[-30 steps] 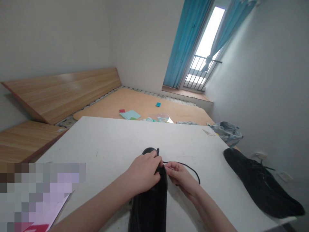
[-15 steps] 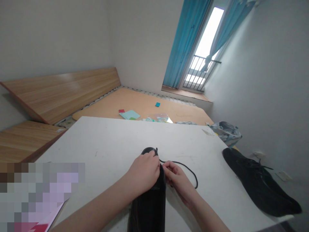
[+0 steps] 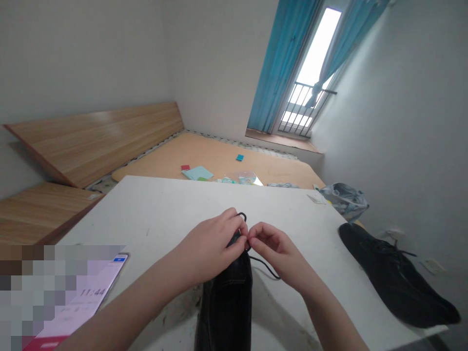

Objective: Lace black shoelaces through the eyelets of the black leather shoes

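L hand [image 3: 208,251] gripping blk shoe [image 3: 224,302], R hand [image 3: 280,253] pinching blk lace [image 3: 265,266]

**Mostly ones, a few pairs**

Two grips: one left grip [image 3: 210,248], one right grip [image 3: 278,251]. Two black shoes: one shoe between the grips [image 3: 226,307], one shoe off to the right [image 3: 395,278]. One black lace [image 3: 265,267] shows. One table [image 3: 146,207], one phone [image 3: 87,297], one plastic bag [image 3: 345,201], one balcony railing [image 3: 305,109], two blue curtains [image 3: 281,68] and two wooden boards [image 3: 95,139] complete the count.
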The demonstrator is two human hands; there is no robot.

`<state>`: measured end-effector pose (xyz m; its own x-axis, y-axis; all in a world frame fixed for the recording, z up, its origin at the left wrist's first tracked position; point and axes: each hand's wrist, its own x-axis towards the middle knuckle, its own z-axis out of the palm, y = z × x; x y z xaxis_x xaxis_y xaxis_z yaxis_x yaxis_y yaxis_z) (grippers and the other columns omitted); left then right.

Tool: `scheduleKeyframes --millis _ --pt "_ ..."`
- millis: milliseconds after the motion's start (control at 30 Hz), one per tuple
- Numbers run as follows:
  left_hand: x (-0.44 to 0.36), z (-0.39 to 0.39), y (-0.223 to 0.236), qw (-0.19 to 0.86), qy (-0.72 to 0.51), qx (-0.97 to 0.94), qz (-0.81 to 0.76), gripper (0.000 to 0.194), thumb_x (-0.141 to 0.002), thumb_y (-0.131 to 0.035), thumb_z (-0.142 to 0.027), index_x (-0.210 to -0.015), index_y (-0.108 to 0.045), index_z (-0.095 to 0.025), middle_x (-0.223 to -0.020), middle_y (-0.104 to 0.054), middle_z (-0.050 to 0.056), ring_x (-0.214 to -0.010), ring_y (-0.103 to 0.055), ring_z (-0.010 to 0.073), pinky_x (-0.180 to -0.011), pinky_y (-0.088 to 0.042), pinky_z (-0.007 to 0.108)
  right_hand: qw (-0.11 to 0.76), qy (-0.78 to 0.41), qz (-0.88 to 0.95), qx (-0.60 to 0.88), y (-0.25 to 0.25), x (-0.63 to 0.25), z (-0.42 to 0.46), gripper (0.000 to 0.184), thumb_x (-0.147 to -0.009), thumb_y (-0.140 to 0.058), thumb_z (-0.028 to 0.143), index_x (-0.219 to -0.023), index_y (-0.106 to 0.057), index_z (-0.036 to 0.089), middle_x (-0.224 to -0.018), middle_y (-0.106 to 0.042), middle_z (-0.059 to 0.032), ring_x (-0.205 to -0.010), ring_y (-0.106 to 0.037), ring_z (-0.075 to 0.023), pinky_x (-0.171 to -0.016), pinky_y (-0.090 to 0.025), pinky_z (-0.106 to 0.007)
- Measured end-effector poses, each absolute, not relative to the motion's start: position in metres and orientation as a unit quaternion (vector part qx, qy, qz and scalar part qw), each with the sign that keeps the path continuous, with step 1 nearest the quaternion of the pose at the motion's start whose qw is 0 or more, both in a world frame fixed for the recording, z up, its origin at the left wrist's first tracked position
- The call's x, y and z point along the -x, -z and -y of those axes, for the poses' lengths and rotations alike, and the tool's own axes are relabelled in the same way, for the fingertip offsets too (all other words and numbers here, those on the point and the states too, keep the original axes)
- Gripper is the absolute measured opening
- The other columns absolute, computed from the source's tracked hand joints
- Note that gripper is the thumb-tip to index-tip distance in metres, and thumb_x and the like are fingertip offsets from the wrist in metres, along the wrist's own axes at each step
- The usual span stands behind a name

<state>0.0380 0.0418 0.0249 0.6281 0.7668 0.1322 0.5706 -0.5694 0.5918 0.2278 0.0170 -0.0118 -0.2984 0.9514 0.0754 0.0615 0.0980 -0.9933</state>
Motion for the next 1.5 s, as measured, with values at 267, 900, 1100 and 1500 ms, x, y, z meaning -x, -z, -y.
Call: scheduleKeyframes --millis 267,900,1100,1500 --pt "-0.036 -0.045 -0.034 0.362 -0.359 -0.782 -0.358 0.012 -0.086 -0.05 -0.022 -0.087 -0.062 -0.019 -0.085 -0.051 -0.001 -0.073 -0.048 0.0146 -0.066 -0.037 0.028 0.391 -0.549 0.611 0.416 -0.013 -0.216 -0.024 0.038 -0.088 -0.059 0.055 -0.074 -0.051 0.02 -0.063 -0.044 0.0053 -0.056 -0.038 -0.0105 -0.052 -0.033 -0.024" --pt "-0.015 -0.061 -0.035 0.439 -0.394 -0.644 -0.487 0.028 -0.083 -0.051 -0.031 -0.105 -0.067 -0.021 -0.09 -0.059 0.001 -0.061 -0.047 0.0119 -0.059 -0.043 0.026 0.325 -0.359 0.715 0.504 0.018 -0.185 -0.04 0.018 -0.091 -0.052 0.027 -0.075 -0.056 0.02 -0.069 -0.057 0.0026 -0.067 -0.053 -0.0149 -0.063 -0.039 -0.026" --pt "-0.019 -0.046 -0.027 0.138 -0.105 -0.831 -0.528 0.031 -0.094 -0.045 -0.027 -0.115 -0.067 -0.022 -0.146 -0.047 0.012 -0.136 -0.038 0.0312 -0.109 -0.033 0.051 0.329 -0.298 0.739 0.506 0.027 -0.185 -0.041 0.013 -0.089 -0.049 0.015 -0.088 -0.06 0.021 -0.086 -0.066 -0.0027 -0.082 -0.059 -0.0193 -0.075 -0.043 -0.031" --pt "-0.01 -0.064 -0.018 0.13 0.13 -0.796 -0.577 0.02 -0.094 -0.051 -0.015 -0.105 -0.067 -0.013 -0.104 -0.072 0.013 -0.098 -0.069 0.0279 -0.082 -0.053 0.042 0.273 -0.262 0.76 0.529 0.024 -0.179 -0.035 0.02 -0.086 -0.052 0.009 -0.096 -0.065 0.02 -0.098 -0.069 -0.0063 -0.094 -0.06 -0.0218 -0.083 -0.045 -0.036"
